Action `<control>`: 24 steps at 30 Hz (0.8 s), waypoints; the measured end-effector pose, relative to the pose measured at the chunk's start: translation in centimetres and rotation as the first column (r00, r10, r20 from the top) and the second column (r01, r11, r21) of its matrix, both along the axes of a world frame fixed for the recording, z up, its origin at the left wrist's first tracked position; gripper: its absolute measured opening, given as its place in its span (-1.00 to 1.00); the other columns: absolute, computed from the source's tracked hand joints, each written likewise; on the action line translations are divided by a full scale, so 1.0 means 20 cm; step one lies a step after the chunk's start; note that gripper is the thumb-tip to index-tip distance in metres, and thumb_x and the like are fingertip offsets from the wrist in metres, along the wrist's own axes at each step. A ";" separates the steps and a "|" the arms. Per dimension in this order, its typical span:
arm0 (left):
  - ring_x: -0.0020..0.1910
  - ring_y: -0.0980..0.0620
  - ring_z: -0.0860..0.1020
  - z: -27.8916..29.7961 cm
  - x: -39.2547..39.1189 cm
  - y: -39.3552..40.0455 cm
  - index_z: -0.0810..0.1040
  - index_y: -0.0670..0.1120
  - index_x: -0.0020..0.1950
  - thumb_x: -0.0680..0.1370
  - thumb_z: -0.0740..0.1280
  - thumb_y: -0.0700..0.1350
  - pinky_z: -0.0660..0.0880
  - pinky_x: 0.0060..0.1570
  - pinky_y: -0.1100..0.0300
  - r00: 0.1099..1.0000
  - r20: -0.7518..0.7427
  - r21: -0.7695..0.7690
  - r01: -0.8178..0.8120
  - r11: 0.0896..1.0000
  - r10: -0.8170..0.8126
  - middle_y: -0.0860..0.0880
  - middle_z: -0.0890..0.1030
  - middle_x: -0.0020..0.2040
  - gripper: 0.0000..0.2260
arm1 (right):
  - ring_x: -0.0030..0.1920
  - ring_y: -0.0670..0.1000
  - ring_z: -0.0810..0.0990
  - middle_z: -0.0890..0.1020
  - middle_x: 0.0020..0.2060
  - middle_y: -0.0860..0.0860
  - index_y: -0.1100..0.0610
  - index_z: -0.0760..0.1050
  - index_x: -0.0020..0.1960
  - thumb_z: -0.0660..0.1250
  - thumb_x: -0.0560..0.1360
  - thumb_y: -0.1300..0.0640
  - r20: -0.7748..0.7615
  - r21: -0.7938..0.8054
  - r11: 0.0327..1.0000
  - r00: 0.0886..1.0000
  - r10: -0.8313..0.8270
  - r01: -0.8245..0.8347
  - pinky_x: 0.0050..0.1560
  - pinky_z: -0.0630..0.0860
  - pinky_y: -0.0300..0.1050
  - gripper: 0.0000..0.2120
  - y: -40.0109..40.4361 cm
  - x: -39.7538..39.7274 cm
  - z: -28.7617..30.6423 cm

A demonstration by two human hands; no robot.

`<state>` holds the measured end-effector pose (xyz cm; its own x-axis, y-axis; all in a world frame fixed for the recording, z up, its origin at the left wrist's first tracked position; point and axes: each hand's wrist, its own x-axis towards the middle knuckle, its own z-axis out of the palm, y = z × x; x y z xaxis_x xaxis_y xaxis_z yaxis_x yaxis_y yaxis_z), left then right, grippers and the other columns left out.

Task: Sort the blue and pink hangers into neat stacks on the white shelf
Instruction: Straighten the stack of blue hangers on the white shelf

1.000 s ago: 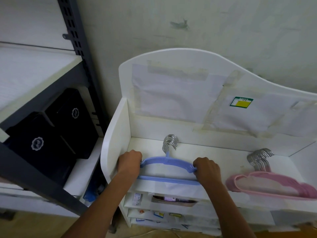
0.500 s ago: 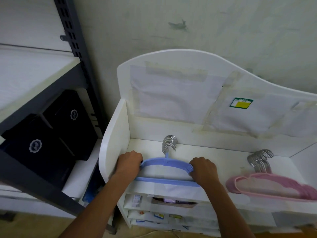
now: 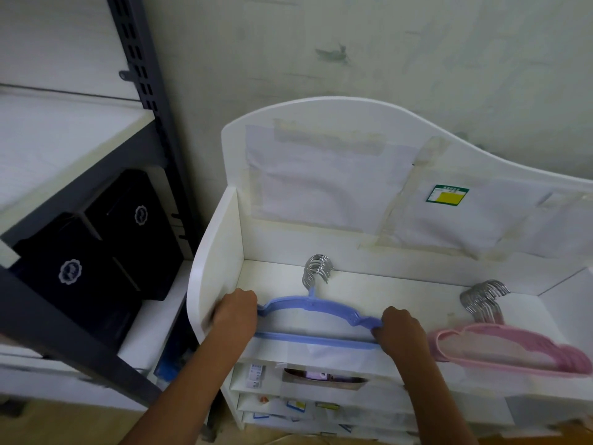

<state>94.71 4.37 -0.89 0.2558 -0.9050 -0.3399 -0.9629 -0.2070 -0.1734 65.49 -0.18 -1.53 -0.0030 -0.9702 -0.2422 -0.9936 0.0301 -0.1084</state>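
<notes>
Fingertips hidden behind blue hangers (image 3: pixel 316 308)

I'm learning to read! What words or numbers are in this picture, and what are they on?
None can be read.
Green and yellow sticker on the white shelf: print too small.
Round emblems on the black boxes: blurred.
Small tags on the lower trays: too blurred.

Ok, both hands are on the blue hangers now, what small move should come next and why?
Probably let go and pull both hands back. The left hand and right hand grip the two ends of the blue hangers, which already lie flat on the white shelf with hooks bunched together, apart from the pink hangers.
</notes>
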 end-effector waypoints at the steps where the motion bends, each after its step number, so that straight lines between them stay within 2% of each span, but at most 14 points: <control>1: 0.14 -0.06 0.61 0.00 0.00 0.01 0.52 -0.15 0.22 0.58 0.29 -0.26 0.56 0.06 0.15 1.000 -0.007 -0.003 -0.008 1.000 0.008 -0.10 0.59 0.18 -0.79 | 0.02 0.11 0.63 0.61 0.00 0.10 0.19 0.50 0.07 0.28 0.56 0.11 -0.007 -0.004 1.000 1.000 -0.009 0.009 -0.15 0.40 -0.17 -0.83 0.01 0.01 0.00; 7: 0.16 -0.03 0.61 0.00 -0.01 0.01 0.51 -0.14 0.25 0.59 0.31 -0.21 0.54 0.09 0.16 1.000 0.017 0.013 -0.007 1.000 0.007 -0.09 0.59 0.20 -0.77 | 0.04 0.06 0.62 0.59 -0.01 0.06 0.17 0.52 0.08 0.25 0.55 0.24 -0.055 -0.009 0.999 0.998 -0.035 0.035 -0.12 0.43 -0.20 -0.86 0.03 0.08 0.02; 13: 0.14 -0.03 0.62 0.03 -0.01 0.02 0.50 -0.15 0.24 0.59 0.31 -0.20 0.54 0.09 0.17 1.000 0.012 0.032 -0.014 0.999 0.014 -0.09 0.60 0.18 -0.78 | 0.06 0.10 0.63 0.61 0.01 0.09 0.20 0.53 0.08 0.26 0.57 0.19 -0.022 0.024 0.999 0.999 -0.047 0.047 -0.15 0.39 -0.19 -0.86 0.03 0.07 0.06; 16: 0.13 -0.01 0.62 0.02 -0.01 0.04 0.47 -0.13 0.23 0.61 0.28 -0.21 0.55 0.06 0.18 1.000 0.026 0.019 -0.006 1.000 0.006 -0.08 0.60 0.18 -0.80 | 0.01 0.13 0.66 0.64 -0.03 0.11 0.16 0.50 -0.02 0.25 0.58 0.12 -0.013 0.039 0.998 0.999 -0.041 0.042 -0.16 0.45 -0.17 -0.88 0.04 0.05 0.08; 18: 0.13 -0.01 0.62 0.02 -0.01 0.05 0.47 -0.13 0.23 0.60 0.28 -0.20 0.55 0.06 0.18 1.000 0.017 0.010 -0.010 1.000 0.010 -0.08 0.60 0.18 -0.80 | -0.02 0.12 0.67 0.66 -0.06 0.10 0.13 0.43 -0.09 0.25 0.56 0.16 -0.027 0.048 0.999 0.999 -0.023 0.024 -0.16 0.49 -0.16 -0.93 0.04 0.04 0.08; 20: 0.14 -0.01 0.61 0.03 -0.01 0.05 0.46 -0.12 0.24 0.60 0.30 -0.20 0.55 0.07 0.18 1.000 0.016 0.006 -0.025 1.000 0.025 -0.08 0.59 0.18 -0.78 | -0.01 0.09 0.66 0.63 -0.04 0.08 0.14 0.48 0.00 0.27 0.55 0.21 -0.058 0.057 0.998 0.998 -0.011 0.015 -0.16 0.46 -0.18 -0.96 0.05 0.05 0.09; 24: 0.17 -0.03 0.60 0.03 -0.03 0.05 0.45 -0.13 0.27 0.59 0.31 -0.21 0.54 0.06 0.17 0.999 0.013 -0.008 -0.040 0.999 0.040 -0.08 0.58 0.21 -0.75 | 0.06 0.05 0.64 0.60 0.02 0.05 0.16 0.51 0.13 0.26 0.55 0.23 -0.115 0.048 0.999 0.993 -0.006 0.011 -0.05 0.50 -0.19 -0.83 0.06 0.10 0.10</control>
<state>94.01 5.29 -0.36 0.2962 -0.8964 -0.3298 -0.9515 -0.2467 -0.1838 67.44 0.99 0.42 -0.0415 -0.9572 -0.2865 -0.9991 0.0410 0.0080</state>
